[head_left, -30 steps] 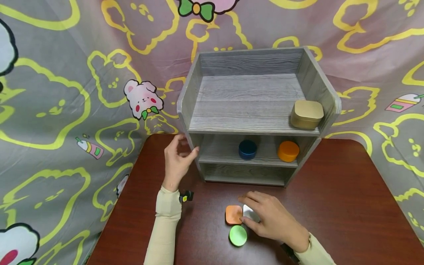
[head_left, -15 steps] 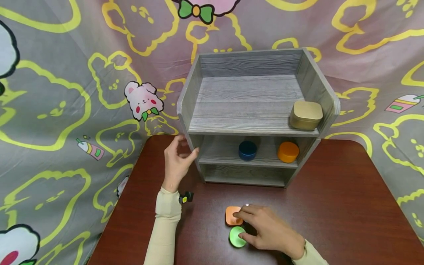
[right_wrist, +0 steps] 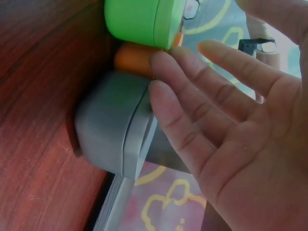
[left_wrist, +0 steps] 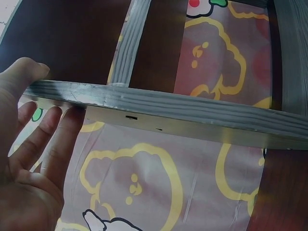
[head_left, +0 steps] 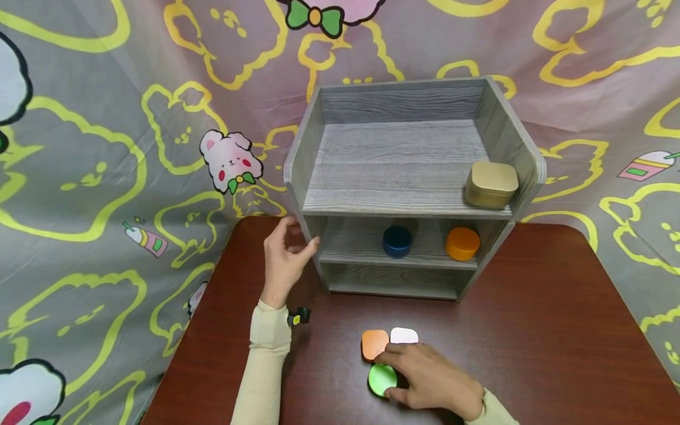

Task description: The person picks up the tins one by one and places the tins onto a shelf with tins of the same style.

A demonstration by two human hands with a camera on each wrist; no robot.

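Observation:
My left hand (head_left: 284, 260) holds the left side panel of a grey wooden shelf (head_left: 393, 141), thumb on one face and fingers on the other in the left wrist view. Over the small tins on the table hovers my right hand (head_left: 430, 378), its fingers extended and loosely bent. A round green tin (head_left: 381, 379) is between its thumb tip and fingertips in the head view, with no grip showing. Just beyond are a square orange tin (head_left: 374, 345) and a square tin with a white-looking lid (head_left: 405, 335), grey in the right wrist view.
On the shelf's top level a gold tin (head_left: 491, 186) stands at the right. The middle level bears a round blue tin (head_left: 397, 242) and a round orange tin (head_left: 463, 244). A patterned cloth (head_left: 244, 59) surrounds the dark red table (head_left: 558, 330).
My right hand has moved from over the white-lidded tin toward me to the green tin, uncovering the white lid. The left hand stays at the shelf panel.

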